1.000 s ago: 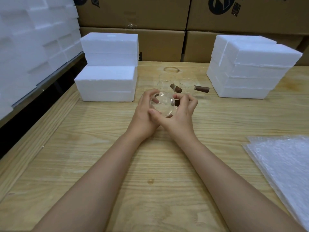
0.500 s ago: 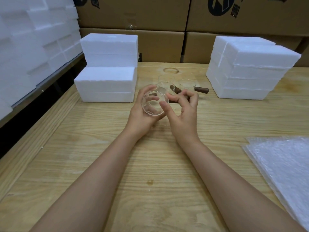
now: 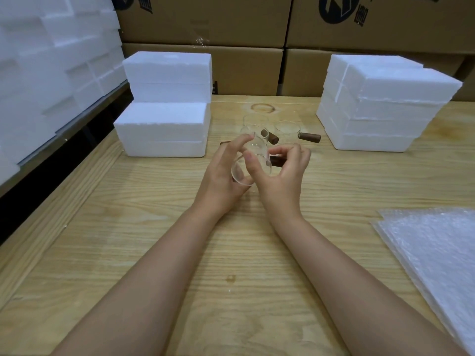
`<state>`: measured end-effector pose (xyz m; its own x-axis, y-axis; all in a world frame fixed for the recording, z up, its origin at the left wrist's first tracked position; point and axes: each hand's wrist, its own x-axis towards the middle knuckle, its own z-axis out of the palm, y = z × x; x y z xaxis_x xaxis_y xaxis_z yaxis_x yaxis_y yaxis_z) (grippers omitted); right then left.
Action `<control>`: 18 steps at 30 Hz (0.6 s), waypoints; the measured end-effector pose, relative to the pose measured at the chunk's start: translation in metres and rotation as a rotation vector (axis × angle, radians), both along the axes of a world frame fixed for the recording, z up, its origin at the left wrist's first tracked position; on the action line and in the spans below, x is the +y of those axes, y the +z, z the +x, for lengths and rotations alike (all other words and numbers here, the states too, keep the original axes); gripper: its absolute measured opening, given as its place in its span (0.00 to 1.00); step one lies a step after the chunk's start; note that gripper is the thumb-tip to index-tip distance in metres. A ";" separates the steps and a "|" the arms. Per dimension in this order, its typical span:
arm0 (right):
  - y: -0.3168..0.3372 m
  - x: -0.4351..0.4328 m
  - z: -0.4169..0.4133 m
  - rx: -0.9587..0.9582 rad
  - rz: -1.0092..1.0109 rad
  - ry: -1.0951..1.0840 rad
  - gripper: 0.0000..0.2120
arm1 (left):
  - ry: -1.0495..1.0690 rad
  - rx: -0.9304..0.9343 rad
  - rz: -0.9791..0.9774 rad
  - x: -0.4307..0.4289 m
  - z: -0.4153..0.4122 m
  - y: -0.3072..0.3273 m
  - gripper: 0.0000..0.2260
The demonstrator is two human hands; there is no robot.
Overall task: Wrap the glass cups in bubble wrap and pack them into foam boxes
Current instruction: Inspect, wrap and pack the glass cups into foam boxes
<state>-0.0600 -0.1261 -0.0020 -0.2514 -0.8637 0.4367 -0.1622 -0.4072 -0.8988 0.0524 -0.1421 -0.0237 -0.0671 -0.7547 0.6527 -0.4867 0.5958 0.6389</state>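
While the glass cup (image 3: 253, 160) is held above the surface (image 3: 128, 227) in the head view, I'd keep the left hand (image 3: 221, 176) curled round its wall and the right hand (image 3: 285, 173) pinching rim and wooden handle (image 3: 276, 161). Then I'd carry it to the bubble wrap (image 3: 437, 253), well right of the right hand (lifting, never dragging). Its axis looks tilted, mouth facing me, base away; the handle sticks out rightward under the right hand.

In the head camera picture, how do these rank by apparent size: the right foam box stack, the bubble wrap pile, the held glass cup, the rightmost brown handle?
1. right foam box stack and bubble wrap pile: similar; the wrap is nearer and cropped, so unranked.
2. held glass cup
3. rightmost brown handle
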 end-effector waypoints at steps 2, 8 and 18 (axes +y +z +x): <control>-0.002 -0.001 0.000 0.027 -0.015 -0.006 0.21 | 0.019 -0.017 -0.008 -0.001 0.001 -0.001 0.32; 0.000 -0.002 0.000 -0.131 -0.056 -0.006 0.17 | 0.014 0.028 -0.037 -0.001 0.000 -0.001 0.33; -0.005 -0.018 -0.007 -0.226 0.026 -0.109 0.13 | -0.113 0.146 0.131 -0.001 0.001 0.003 0.46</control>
<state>-0.0670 -0.1442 -0.0066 -0.4326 -0.8363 0.3369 0.0027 -0.3749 -0.9271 0.0529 -0.1428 -0.0203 -0.0684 -0.8268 0.5584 -0.3182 0.5485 0.7732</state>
